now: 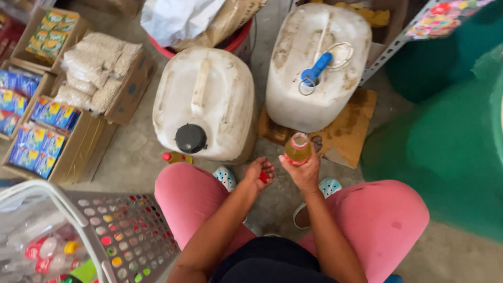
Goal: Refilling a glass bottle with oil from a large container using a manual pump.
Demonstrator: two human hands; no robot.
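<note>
My right hand (pixel 305 169) grips a small clear bottle (pixel 297 148) filled with yellow liquid, held upright with its mouth uncovered, between my knees. My left hand (pixel 258 173) is just to its left, fingers curled around a small red cap (pixel 264 177). Both hands hover low over the concrete floor, in front of two large white jerrycans. The left jerrycan (pixel 207 99) has a black screw cap (pixel 190 138). The right jerrycan (pixel 314 63) carries a blue-handled pump with clear tubing (pixel 317 68) on top.
A filled bottle with a red cap (pixel 175 156) lies by the left jerrycan. A grey plastic basket (pixel 120 230) with bottles sits at lower left. Cardboard boxes of packets (pixel 42 141) and bagged goods (pixel 99 68) line the left. A green drum (pixel 450 141) stands on the right.
</note>
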